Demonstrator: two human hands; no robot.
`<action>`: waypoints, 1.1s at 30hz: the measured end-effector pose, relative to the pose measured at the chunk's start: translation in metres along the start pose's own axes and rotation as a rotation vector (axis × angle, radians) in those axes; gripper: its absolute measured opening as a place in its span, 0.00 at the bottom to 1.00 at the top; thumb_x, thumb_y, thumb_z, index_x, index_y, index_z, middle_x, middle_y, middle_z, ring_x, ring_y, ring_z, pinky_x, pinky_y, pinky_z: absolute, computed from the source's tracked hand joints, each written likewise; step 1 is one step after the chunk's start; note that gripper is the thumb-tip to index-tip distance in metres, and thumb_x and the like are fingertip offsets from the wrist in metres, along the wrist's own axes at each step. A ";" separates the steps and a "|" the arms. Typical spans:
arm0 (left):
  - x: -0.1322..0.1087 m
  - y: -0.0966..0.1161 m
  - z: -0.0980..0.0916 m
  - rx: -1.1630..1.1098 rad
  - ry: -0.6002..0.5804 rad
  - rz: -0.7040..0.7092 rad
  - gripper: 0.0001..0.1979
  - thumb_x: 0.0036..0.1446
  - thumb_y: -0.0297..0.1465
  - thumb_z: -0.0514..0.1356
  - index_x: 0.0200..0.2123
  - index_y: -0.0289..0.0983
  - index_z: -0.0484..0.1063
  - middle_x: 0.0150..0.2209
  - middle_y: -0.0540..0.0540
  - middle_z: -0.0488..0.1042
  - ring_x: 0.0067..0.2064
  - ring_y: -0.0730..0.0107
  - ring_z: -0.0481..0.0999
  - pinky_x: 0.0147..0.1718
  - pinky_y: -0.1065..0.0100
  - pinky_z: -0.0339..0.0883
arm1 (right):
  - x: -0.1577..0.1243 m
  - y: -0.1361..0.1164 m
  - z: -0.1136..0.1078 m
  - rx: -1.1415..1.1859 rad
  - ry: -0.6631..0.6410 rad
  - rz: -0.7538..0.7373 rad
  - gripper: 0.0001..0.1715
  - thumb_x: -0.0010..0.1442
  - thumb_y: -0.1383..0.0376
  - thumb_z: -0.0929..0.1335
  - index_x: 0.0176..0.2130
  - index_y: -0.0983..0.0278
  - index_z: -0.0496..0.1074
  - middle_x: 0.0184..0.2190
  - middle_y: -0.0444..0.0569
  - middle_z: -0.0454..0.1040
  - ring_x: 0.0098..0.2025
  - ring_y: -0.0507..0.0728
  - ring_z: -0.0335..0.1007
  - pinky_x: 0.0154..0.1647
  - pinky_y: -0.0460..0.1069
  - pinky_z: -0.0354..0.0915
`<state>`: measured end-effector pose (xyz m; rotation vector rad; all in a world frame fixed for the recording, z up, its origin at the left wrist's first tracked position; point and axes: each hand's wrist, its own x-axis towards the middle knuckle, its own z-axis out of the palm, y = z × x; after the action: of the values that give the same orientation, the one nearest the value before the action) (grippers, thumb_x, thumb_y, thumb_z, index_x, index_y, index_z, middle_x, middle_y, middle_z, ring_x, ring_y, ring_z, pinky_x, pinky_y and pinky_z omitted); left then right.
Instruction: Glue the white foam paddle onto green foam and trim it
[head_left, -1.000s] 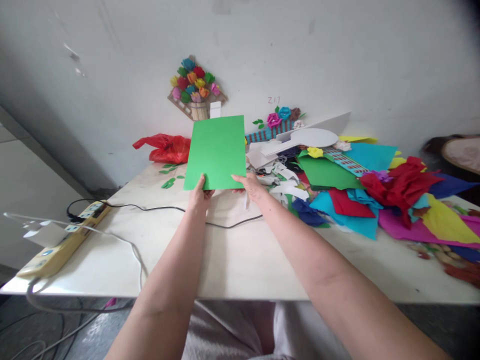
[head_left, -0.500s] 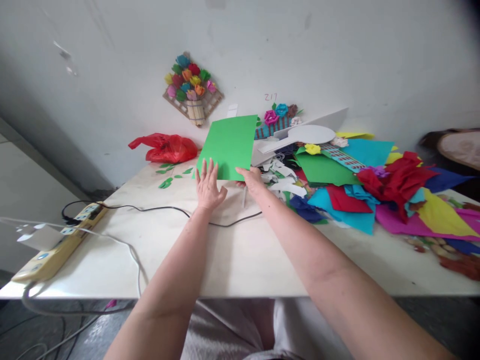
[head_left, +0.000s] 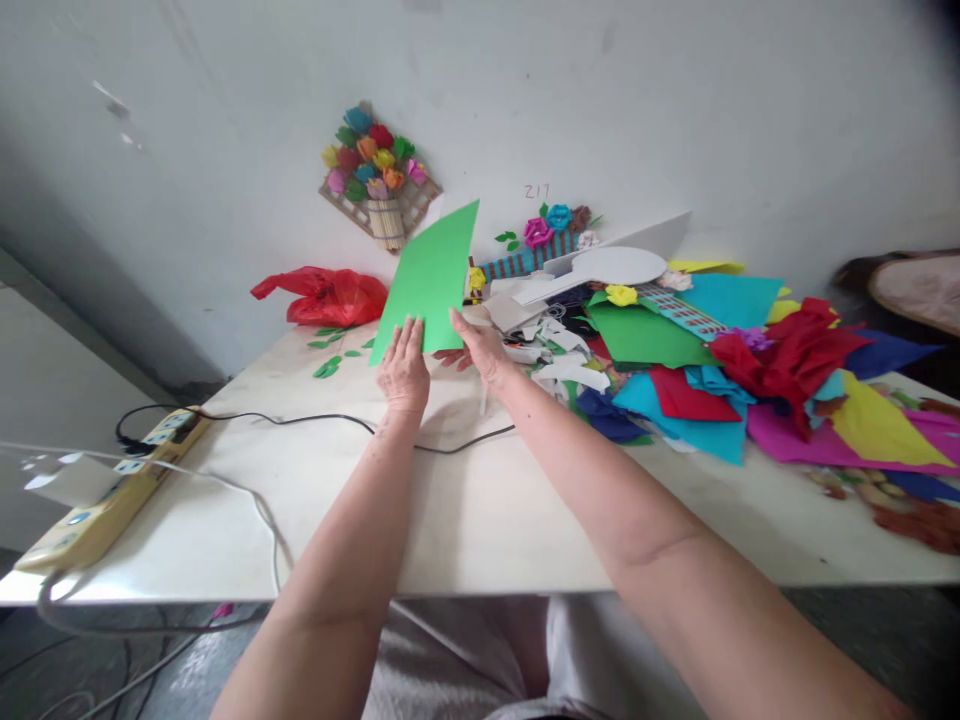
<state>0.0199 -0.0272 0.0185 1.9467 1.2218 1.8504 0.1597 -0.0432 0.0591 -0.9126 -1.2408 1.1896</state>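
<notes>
Steadying a green rectangular paper sheet [head_left: 427,275], tilted above the white tabletop [head_left: 495,510].
Right hand [head_left: 481,350] pinches its near-right corner; left hand [head_left: 405,376] overlies its near edge, grip unclear. The next move likely needs steady pinching.

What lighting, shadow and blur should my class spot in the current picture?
Head view: glare whitens the near-left corner of the table; a soft shadow lies beside the left forearm; the green sheet looks fairly sharp, the brown scraps at far right softer; the top-right corner darkens.
</notes>
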 end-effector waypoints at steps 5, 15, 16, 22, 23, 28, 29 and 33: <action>0.011 0.003 -0.004 -0.232 0.209 -0.131 0.12 0.54 0.27 0.59 0.43 0.39 0.74 0.54 0.42 0.70 0.60 0.63 0.63 0.58 0.67 0.54 | 0.006 0.005 -0.004 0.025 0.132 0.090 0.34 0.55 0.39 0.61 0.29 0.68 0.70 0.22 0.53 0.75 0.21 0.51 0.70 0.16 0.43 0.60; 0.015 0.031 0.010 -1.008 0.208 -0.483 0.19 0.58 0.36 0.59 0.53 0.45 0.64 0.55 0.44 0.70 0.56 0.63 0.69 0.49 0.62 0.68 | 0.016 0.024 -0.013 0.227 0.157 0.075 0.16 0.52 0.54 0.69 0.37 0.62 0.70 0.35 0.48 0.75 0.35 0.53 0.71 0.25 0.44 0.68; 0.013 0.032 0.011 -1.031 0.201 -0.507 0.19 0.58 0.36 0.59 0.53 0.44 0.65 0.55 0.43 0.70 0.57 0.63 0.68 0.50 0.62 0.68 | 0.015 0.024 -0.013 0.273 0.130 0.071 0.16 0.52 0.55 0.69 0.38 0.61 0.70 0.36 0.47 0.75 0.36 0.53 0.71 0.26 0.45 0.69; 0.005 0.033 0.019 -1.117 0.183 -0.640 0.18 0.60 0.34 0.57 0.54 0.41 0.66 0.52 0.42 0.72 0.55 0.63 0.70 0.51 0.62 0.68 | 0.010 0.020 -0.014 0.373 0.187 0.126 0.16 0.47 0.61 0.73 0.37 0.63 0.69 0.35 0.47 0.76 0.32 0.53 0.71 0.22 0.44 0.67; 0.004 0.033 0.020 -1.135 0.185 -0.663 0.18 0.61 0.33 0.56 0.54 0.40 0.65 0.52 0.42 0.73 0.55 0.64 0.70 0.51 0.63 0.68 | 0.010 0.020 -0.014 0.373 0.205 0.133 0.16 0.47 0.61 0.73 0.37 0.63 0.70 0.34 0.47 0.76 0.32 0.53 0.71 0.21 0.44 0.66; -0.002 0.034 0.024 -1.243 0.210 -0.725 0.18 0.62 0.29 0.55 0.55 0.39 0.65 0.50 0.43 0.74 0.53 0.66 0.72 0.52 0.66 0.67 | 0.011 0.022 -0.013 0.380 0.269 0.116 0.21 0.45 0.61 0.75 0.39 0.64 0.71 0.31 0.47 0.78 0.32 0.55 0.74 0.26 0.48 0.69; -0.003 0.035 0.025 -1.258 0.214 -0.727 0.18 0.61 0.29 0.55 0.55 0.39 0.65 0.50 0.43 0.74 0.53 0.67 0.72 0.52 0.66 0.67 | 0.011 0.023 -0.012 0.397 0.286 0.097 0.22 0.44 0.61 0.75 0.39 0.64 0.71 0.30 0.47 0.78 0.32 0.56 0.74 0.28 0.49 0.71; -0.006 0.039 0.026 -1.294 0.248 -0.777 0.17 0.62 0.27 0.54 0.54 0.38 0.66 0.48 0.43 0.76 0.52 0.67 0.73 0.50 0.67 0.68 | 0.013 0.025 -0.010 0.460 0.349 0.041 0.23 0.41 0.65 0.76 0.39 0.67 0.73 0.29 0.46 0.79 0.34 0.57 0.75 0.39 0.52 0.72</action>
<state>0.0608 -0.0458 0.0341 0.4656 0.3976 1.6792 0.1649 -0.0247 0.0360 -0.7582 -0.6349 1.2181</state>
